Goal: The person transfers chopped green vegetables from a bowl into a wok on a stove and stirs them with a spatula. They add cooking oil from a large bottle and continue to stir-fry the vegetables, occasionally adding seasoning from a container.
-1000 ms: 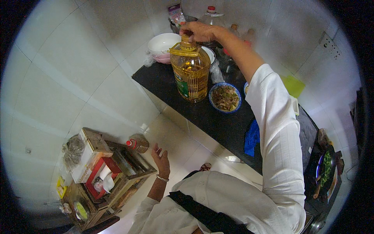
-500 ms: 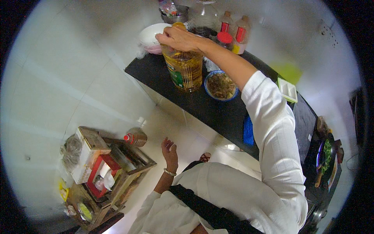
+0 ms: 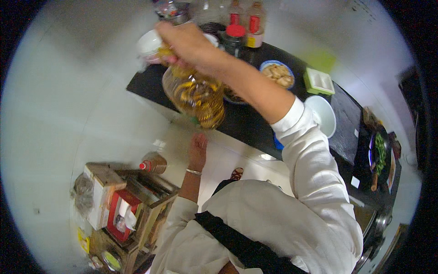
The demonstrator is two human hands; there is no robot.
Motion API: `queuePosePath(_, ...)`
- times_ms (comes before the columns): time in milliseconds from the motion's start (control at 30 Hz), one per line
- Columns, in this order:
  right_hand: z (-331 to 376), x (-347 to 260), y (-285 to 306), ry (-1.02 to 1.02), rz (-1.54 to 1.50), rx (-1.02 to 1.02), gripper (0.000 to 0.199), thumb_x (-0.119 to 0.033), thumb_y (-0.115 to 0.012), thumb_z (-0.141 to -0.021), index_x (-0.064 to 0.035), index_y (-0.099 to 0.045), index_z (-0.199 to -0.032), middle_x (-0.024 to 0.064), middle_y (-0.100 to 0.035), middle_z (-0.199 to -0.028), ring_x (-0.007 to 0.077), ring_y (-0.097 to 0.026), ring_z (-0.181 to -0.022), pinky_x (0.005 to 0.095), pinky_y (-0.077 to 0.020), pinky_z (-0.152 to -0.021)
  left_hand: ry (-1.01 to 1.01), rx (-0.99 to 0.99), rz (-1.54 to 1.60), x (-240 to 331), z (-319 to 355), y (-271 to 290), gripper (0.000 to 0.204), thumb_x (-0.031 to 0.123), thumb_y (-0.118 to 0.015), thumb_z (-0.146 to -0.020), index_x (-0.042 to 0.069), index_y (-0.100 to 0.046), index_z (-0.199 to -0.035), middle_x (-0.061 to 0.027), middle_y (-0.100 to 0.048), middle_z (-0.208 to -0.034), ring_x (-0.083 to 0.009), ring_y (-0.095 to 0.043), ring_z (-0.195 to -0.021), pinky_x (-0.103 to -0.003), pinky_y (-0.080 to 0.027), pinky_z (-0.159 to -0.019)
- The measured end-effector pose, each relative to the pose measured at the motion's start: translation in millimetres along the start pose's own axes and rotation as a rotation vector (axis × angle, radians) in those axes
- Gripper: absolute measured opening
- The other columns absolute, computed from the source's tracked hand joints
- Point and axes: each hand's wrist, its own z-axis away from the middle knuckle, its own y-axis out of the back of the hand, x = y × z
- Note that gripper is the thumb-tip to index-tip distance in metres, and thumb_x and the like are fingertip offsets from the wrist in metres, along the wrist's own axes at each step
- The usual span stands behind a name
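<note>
My right hand (image 3: pixel 185 45) is closed round the neck of a large clear bottle of golden cooking oil (image 3: pixel 194 98). The bottle is tilted and blurred, its base out past the front edge of the black counter (image 3: pixel 246 130). Just below that base is my left hand (image 3: pixel 198 148), blurred, its fingers apart and loosely bent, nothing seen in them. Beyond the bottle sits a white and pink bowl (image 3: pixel 148 45). My right forearm partly covers a bowl of dark food (image 3: pixel 233 95).
Behind stand a red-lidded jar (image 3: pixel 235 39) and bottles with red labels (image 3: pixel 254 25). Rightward are a bowl of pale pieces (image 3: pixel 277 74), a green-and-white container (image 3: pixel 319 81), a white bowl (image 3: pixel 323 116) and a wok with greens (image 3: pixel 379 153). A wooden shelf (image 3: pixel 146 210) stands low left.
My right hand has lifted the oil bottle off the counter, tilting it leftward and towards me. My left hand has risen towards its base. The view has shifted, showing more bowls on the right.
</note>
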Motion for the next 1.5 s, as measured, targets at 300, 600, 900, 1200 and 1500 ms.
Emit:
queuePosePath(300, 109.7, -20.2, 28.2, 0.134, 0.074, -0.125, 0.048, -0.040, -0.043, -0.082, -0.0017, -0.052, -0.055, 0.0105, -0.051, -0.048, 0.0177, -0.052, -0.044, 0.0304, -0.0422, -0.045, 0.312, -0.205, 0.125, -12.4, 48.2, -36.7, 0.058, 0.045, -0.045, -0.085, 0.012, -0.035, -0.132, -0.0100, -0.032, -0.138, -0.0298, -0.029, -0.126, -0.050, -0.019, -0.105)
queuePosePath(600, 206.7, -21.7, 113.8, 0.709, 0.430, 0.464, 0.027, -0.027, -0.053, -0.084, -0.0061, -0.059, -0.069, 0.0069, -0.047, -0.047, 0.0115, -0.040, -0.043, 0.0295, -0.0320, -0.042, 0.510, -0.061, -0.285, -33.2, 72.1, -76.0, 0.054, 0.042, -0.042, -0.088, 0.013, -0.034, -0.133, -0.0082, -0.034, -0.136, -0.0266, -0.031, -0.124, -0.042, -0.021, -0.104)
queuePosePath(900, 333.9, -69.7, 207.4, 0.371, 0.364, 0.887, 0.044, -0.035, -0.062, -0.075, 0.0006, -0.049, -0.051, 0.0092, -0.044, -0.044, 0.0141, -0.040, -0.043, 0.0297, -0.0345, -0.043, 0.196, -0.605, -1.242, -88.1, 67.8, -117.4, 0.052, 0.040, -0.042, -0.090, 0.013, -0.034, -0.133, -0.0071, -0.037, -0.134, -0.0257, -0.036, -0.121, -0.039, -0.023, -0.103)
queuePosePath(1200, 423.7, -71.8, 313.0, 0.390, 0.702, 1.225, 0.045, -0.041, -0.060, -0.070, 0.0002, -0.048, -0.056, 0.0155, -0.046, -0.047, 0.0284, -0.048, -0.044, 0.0381, -0.0386, -0.046, 0.125, -0.772, -1.057, -187.8, 105.2, -295.8, 0.049, 0.023, -0.051, -0.089, 0.006, -0.029, -0.130, -0.0086, -0.045, -0.121, -0.0217, -0.048, -0.108, -0.037, -0.040, -0.090)
queuePosePath(1500, 481.4, -57.7, 391.8, 0.257, 0.802, 1.416, 0.044, -0.040, -0.059, -0.071, 0.0015, -0.051, -0.058, 0.0197, -0.052, -0.054, 0.0340, -0.054, -0.050, 0.0412, -0.0415, -0.049, 0.365, -0.649, -0.687, -267.5, 122.0, -392.0, 0.036, 0.018, -0.050, -0.089, 0.002, -0.039, -0.119, -0.0086, -0.052, -0.113, -0.0190, -0.053, -0.101, -0.034, -0.043, -0.086)
